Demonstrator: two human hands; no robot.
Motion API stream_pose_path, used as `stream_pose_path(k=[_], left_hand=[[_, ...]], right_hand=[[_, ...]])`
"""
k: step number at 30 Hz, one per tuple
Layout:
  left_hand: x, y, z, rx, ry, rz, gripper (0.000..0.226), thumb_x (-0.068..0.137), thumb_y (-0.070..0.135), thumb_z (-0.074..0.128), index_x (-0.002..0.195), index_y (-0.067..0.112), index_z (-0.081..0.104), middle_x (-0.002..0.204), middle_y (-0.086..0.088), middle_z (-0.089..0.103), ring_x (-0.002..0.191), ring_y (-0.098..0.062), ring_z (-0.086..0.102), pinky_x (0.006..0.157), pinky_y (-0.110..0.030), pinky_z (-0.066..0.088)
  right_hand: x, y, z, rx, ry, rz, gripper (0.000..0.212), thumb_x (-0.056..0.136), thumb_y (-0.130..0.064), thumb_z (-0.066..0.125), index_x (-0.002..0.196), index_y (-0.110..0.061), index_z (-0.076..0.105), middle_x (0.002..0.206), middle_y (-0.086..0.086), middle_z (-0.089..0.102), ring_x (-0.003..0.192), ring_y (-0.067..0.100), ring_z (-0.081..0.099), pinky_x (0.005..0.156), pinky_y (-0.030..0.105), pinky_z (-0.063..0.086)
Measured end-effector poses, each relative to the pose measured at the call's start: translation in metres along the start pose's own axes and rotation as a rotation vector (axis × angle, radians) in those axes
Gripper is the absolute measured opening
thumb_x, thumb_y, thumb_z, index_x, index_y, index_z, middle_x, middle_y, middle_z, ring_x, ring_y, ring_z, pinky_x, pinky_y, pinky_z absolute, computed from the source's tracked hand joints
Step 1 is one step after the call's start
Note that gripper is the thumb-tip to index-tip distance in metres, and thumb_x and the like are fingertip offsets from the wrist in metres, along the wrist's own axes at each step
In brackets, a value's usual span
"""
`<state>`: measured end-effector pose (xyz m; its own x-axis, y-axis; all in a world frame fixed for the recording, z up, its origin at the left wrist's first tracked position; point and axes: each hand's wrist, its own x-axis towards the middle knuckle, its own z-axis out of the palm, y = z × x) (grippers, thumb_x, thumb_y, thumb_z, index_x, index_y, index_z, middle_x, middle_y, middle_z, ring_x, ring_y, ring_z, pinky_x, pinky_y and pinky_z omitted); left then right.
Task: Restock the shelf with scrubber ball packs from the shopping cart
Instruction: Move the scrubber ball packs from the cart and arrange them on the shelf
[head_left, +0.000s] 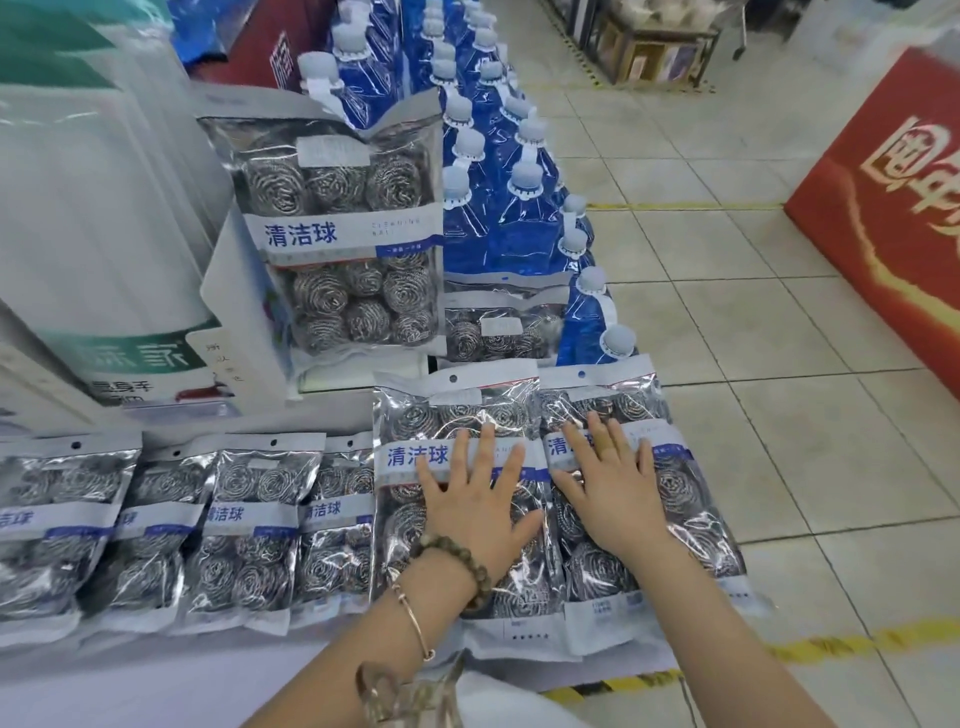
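Eight clear-and-silver packs of steel scrubber balls sit on the white shelf (130, 670); blue "清洁球" reads on several. Two lie side by side at its right end. The left hand (478, 501) presses flat, fingers spread, on the left pack (410, 415), and the right hand (608, 499) does likewise on the right pack (696, 509). A row of four (249, 519) lies leftward. An upright pack (343, 234) stands behind, and a rear pack (498, 332) lies beside blue white-capped pouches (514, 228).

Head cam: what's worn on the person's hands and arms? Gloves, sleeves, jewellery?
No gloves, no sleeves in view. The left hand has at its wrist a bracelet of round olive-brown beads and a thin gold-coloured bangle. The right hand has a tan band on one finger; ring or plaster, unclear.
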<state>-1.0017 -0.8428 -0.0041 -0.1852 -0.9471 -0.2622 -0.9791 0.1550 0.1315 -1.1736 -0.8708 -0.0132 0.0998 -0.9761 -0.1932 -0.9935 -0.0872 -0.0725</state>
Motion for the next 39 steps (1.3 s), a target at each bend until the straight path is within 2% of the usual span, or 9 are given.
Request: stream_pose_path(k=[2,7,15,22,25,28,31,35,39], left_hand=[[0.001,0.001,-0.001,0.003,-0.005,-0.015,0.071,0.085,0.070,0.013,0.142,0.037,-0.015,0.144,0.000,-0.034,0.135,-0.028,-0.029,0.103,-0.065,-0.013],[0.005,0.007,-0.002,0.008,-0.017,-0.016,0.069,0.089,0.063,0.017,0.144,0.033,-0.013,0.141,0.000,-0.036,0.135,-0.031,-0.029,0.101,-0.067,-0.015],[0.009,0.010,-0.003,0.024,-0.034,-0.021,0.070,0.089,0.061,0.019,0.145,0.031,-0.010,0.150,-0.003,-0.027,0.136,-0.031,-0.029,0.099,-0.065,-0.018],[0.007,0.009,0.004,0.018,0.046,-0.040,0.070,0.086,0.063,0.020,0.145,0.035,-0.005,0.152,0.000,-0.022,0.138,-0.027,-0.024,0.102,-0.063,-0.018],[0.001,0.006,0.004,0.006,0.058,-0.032,0.070,0.087,0.064,0.021,0.146,0.033,-0.001,0.153,0.001,-0.019,0.139,-0.026,-0.021,0.104,-0.057,-0.017],[-0.009,0.006,0.000,-0.039,0.099,-0.041,0.063,0.091,0.059,0.025,0.145,0.028,0.015,0.156,-0.001,-0.004,0.143,-0.022,-0.007,0.111,-0.050,-0.007],[-0.027,0.004,-0.006,-0.200,0.186,-0.111,0.050,0.093,0.050,0.029,0.138,0.029,0.035,0.150,0.005,0.026,0.139,-0.014,0.020,0.115,-0.042,0.008],[-0.066,-0.014,-0.014,-0.384,0.320,-0.317,0.037,0.094,0.040,0.035,0.127,0.030,0.048,0.131,0.011,0.050,0.115,-0.010,0.048,0.100,-0.036,0.038],[-0.120,-0.042,-0.010,-0.519,0.409,-0.523,0.032,0.093,0.032,0.044,0.123,0.027,0.053,0.123,0.009,0.056,0.105,-0.011,0.054,0.092,-0.032,0.044]], right_hand=[[0.001,-0.001,0.002,-0.013,0.017,0.004,0.074,0.081,-0.066,-0.006,0.148,-0.035,0.000,0.158,0.000,-0.006,0.145,0.022,-0.009,0.113,0.047,-0.008],[0.006,-0.006,0.006,-0.012,0.035,0.018,0.076,0.079,-0.061,-0.007,0.149,-0.033,0.001,0.159,0.001,-0.005,0.145,0.023,-0.010,0.112,0.048,-0.012],[0.008,-0.011,0.011,0.002,0.057,0.025,0.079,0.077,-0.058,-0.011,0.149,-0.032,0.007,0.159,0.002,-0.001,0.145,0.024,-0.007,0.113,0.049,-0.011],[0.005,-0.011,0.009,0.049,0.064,0.003,0.075,0.081,-0.060,-0.004,0.149,-0.032,0.010,0.159,0.003,0.001,0.146,0.025,-0.005,0.113,0.050,-0.009],[-0.001,-0.009,0.003,0.131,0.053,-0.022,0.058,0.096,-0.052,0.021,0.149,-0.031,0.014,0.159,0.002,0.005,0.146,0.023,-0.003,0.114,0.049,-0.006],[-0.008,-0.011,-0.006,0.233,0.097,-0.101,0.052,0.097,-0.039,0.038,0.146,-0.023,0.029,0.154,0.004,0.024,0.143,0.024,0.015,0.116,0.045,0.008],[-0.014,-0.024,-0.014,0.394,0.074,-0.213,0.047,0.095,-0.028,0.048,0.141,-0.017,0.039,0.150,0.007,0.032,0.137,0.024,0.029,0.112,0.037,0.024],[-0.023,-0.058,-0.021,0.520,0.023,-0.406,0.043,0.094,-0.024,0.052,0.136,-0.016,0.046,0.148,0.003,0.035,0.135,0.019,0.033,0.109,0.034,0.030],[-0.039,-0.105,-0.018,0.626,-0.069,-0.577,0.038,0.093,-0.022,0.054,0.130,-0.017,0.051,0.142,0.002,0.040,0.130,0.017,0.039,0.102,0.028,0.033]])
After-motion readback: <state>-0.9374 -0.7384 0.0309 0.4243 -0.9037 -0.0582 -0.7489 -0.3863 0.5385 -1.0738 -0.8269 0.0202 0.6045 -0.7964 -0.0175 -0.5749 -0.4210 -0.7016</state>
